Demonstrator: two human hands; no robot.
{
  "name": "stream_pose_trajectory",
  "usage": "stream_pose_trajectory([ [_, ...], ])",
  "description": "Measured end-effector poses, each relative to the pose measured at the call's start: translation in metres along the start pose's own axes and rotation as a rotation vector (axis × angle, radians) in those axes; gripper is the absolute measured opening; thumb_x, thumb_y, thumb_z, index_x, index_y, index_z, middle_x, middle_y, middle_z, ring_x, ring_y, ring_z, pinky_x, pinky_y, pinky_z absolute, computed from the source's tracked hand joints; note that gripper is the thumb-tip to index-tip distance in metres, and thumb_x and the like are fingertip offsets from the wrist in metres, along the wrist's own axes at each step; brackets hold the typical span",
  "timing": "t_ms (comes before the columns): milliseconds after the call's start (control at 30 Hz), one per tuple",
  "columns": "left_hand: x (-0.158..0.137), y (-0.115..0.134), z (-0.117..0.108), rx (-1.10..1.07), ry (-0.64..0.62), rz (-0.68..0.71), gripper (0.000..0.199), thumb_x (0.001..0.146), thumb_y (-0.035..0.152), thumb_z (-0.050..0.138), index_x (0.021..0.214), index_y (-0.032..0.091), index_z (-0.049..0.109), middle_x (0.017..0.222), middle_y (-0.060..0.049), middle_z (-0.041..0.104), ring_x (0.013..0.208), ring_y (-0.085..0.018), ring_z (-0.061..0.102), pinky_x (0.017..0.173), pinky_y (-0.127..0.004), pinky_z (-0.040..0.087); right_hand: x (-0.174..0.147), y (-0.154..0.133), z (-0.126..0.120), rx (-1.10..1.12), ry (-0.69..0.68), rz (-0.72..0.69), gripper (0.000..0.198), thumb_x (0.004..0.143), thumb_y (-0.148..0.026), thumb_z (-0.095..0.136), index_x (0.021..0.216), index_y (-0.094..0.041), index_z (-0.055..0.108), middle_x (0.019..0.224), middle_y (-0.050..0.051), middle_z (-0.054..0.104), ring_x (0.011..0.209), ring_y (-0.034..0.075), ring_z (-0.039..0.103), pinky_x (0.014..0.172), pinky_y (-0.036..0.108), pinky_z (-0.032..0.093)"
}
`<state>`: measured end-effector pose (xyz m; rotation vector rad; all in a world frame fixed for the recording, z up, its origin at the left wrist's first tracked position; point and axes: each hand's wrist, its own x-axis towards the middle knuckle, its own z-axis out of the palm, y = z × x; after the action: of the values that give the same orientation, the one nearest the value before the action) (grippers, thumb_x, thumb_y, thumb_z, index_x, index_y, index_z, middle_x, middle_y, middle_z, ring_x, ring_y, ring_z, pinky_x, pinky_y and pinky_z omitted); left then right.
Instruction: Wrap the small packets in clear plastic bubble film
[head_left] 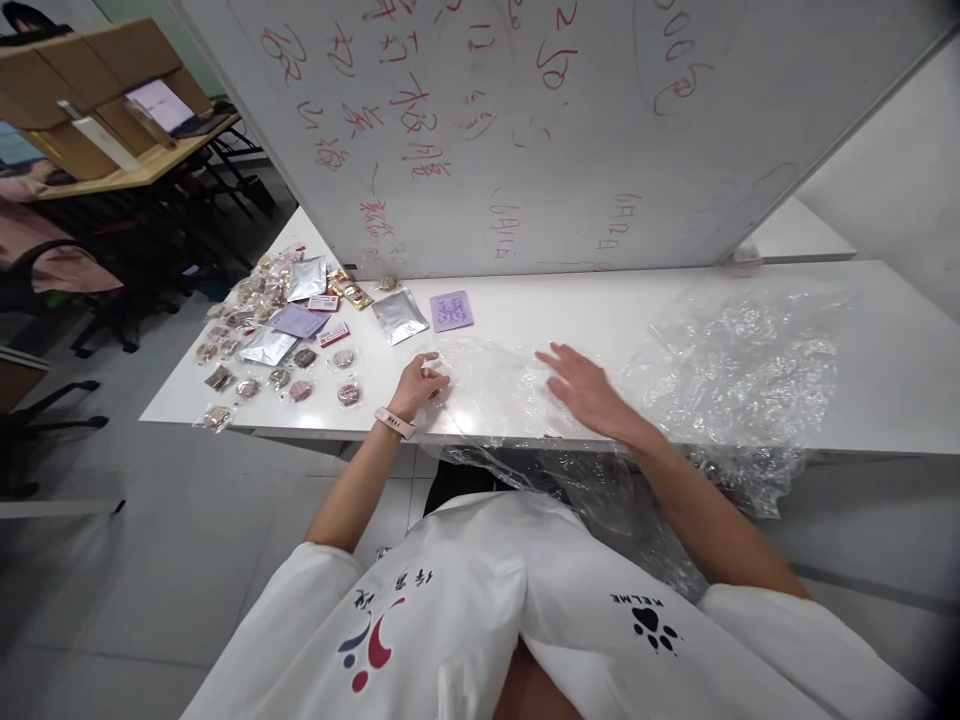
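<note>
A thin sheet of clear plastic film spreads over the white table, crumpled on the right side and hanging over the front edge. Its left part lies smoother between my hands. My left hand, with a pink wristband, is closed with curled fingers on the film's left edge. Over the film to the right, my right hand is open, palm down, fingers stretched out. Just beyond the film are a purple patterned square packet and a silver pouch.
Several wrapped round pieces, silver pouches and a purple packet crowd the table's left end. A whiteboard with red writing stands along the back edge. At the far left, a person sits at a wooden desk with a laptop.
</note>
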<state>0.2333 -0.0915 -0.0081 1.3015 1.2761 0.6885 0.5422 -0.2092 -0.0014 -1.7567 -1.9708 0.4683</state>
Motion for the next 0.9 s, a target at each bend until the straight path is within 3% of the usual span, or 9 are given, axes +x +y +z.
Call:
stream_pose_trajectory([
  [67,0.001,-0.004,0.002,0.044,0.014,0.014,0.064,0.074,0.016,0.070,0.133,0.015,0.047,0.066,0.006,0.055,0.049,-0.008,0.050,0.048,-0.023,0.040,0.018,0.014,0.029,-0.118,-0.168,-0.037,0.062,0.099,-0.064,0.023,0.154,-0.038,0.035,0.163,-0.002,0.026,0.152,0.027,0.022,0.122,0.057,0.022],
  [167,0.003,-0.007,-0.006,0.196,0.061,0.060,0.063,0.077,0.020,0.069,0.136,0.017,0.047,0.074,0.003,0.059,0.052,-0.010,0.055,0.051,-0.025,0.044,0.049,0.047,0.045,-0.215,-0.212,-0.046,0.060,0.101,-0.059,0.019,0.156,-0.038,0.028,0.165,-0.005,0.017,0.154,0.023,0.013,0.125,0.053,0.015],
  [233,0.007,-0.006,-0.015,0.298,0.093,0.077,0.058,0.080,0.027,0.068,0.134,0.018,0.050,0.082,-0.002,0.064,0.058,-0.013,0.060,0.055,-0.027,0.047,0.075,0.067,0.035,-0.256,-0.206,-0.068,0.056,0.104,-0.051,0.020,0.156,-0.035,0.029,0.165,-0.005,0.019,0.153,0.022,0.015,0.125,0.051,0.017],
  [333,0.018,-0.001,-0.028,0.400,0.204,0.123,0.046,0.083,0.033,0.065,0.126,0.018,0.057,0.092,-0.005,0.068,0.070,-0.017,0.064,0.063,-0.030,0.049,0.119,0.081,0.003,-0.374,-0.179,-0.076,0.050,0.103,-0.042,0.033,0.145,-0.022,0.050,0.160,0.003,0.036,0.151,0.026,0.023,0.124,0.052,0.018],
  [400,0.029,0.003,-0.037,0.453,0.315,0.176,0.036,0.083,0.031,0.063,0.117,0.019,0.062,0.092,-0.005,0.069,0.078,-0.019,0.064,0.072,-0.032,0.050,0.144,0.077,-0.014,-0.431,-0.124,-0.064,0.045,0.102,-0.038,0.036,0.130,-0.015,0.063,0.155,0.008,0.044,0.150,0.030,0.025,0.123,0.056,0.013],
  [467,0.041,0.007,-0.045,0.484,0.401,0.215,0.029,0.083,0.027,0.061,0.111,0.019,0.064,0.095,-0.005,0.070,0.086,-0.021,0.064,0.080,-0.034,0.049,0.157,0.063,-0.018,-0.435,-0.063,-0.057,0.045,0.102,-0.038,0.034,0.126,-0.015,0.065,0.153,0.010,0.045,0.149,0.032,0.026,0.122,0.058,0.015],
  [600,0.075,0.013,-0.061,0.563,0.580,0.203,0.032,0.083,0.024,0.060,0.114,0.016,0.060,0.111,-0.013,0.067,0.106,-0.028,0.061,0.093,-0.041,0.045,0.143,0.030,0.018,-0.398,0.040,-0.002,0.055,0.103,-0.045,0.026,0.146,-0.021,0.048,0.156,0.010,0.039,0.145,0.034,0.032,0.115,0.059,0.032],
  [767,0.125,0.025,-0.060,0.667,0.670,0.023,0.067,0.075,0.030,0.076,0.132,0.008,0.047,0.126,-0.028,0.057,0.127,-0.042,0.046,0.100,-0.053,0.038,0.109,0.024,0.075,-0.311,0.069,0.062,0.058,0.102,-0.048,0.015,0.149,-0.026,0.043,0.159,0.006,0.036,0.148,0.030,0.027,0.118,0.057,0.027],
  [900,0.150,0.035,-0.049,0.625,0.659,-0.088,0.091,0.070,0.027,0.083,0.143,0.006,0.034,0.143,-0.033,0.041,0.135,-0.046,0.038,0.102,-0.054,0.036,0.107,0.030,0.080,-0.333,0.070,0.046,0.059,0.102,-0.047,0.014,0.148,-0.024,0.044,0.159,0.009,0.035,0.148,0.029,0.028,0.118,0.056,0.025],
])
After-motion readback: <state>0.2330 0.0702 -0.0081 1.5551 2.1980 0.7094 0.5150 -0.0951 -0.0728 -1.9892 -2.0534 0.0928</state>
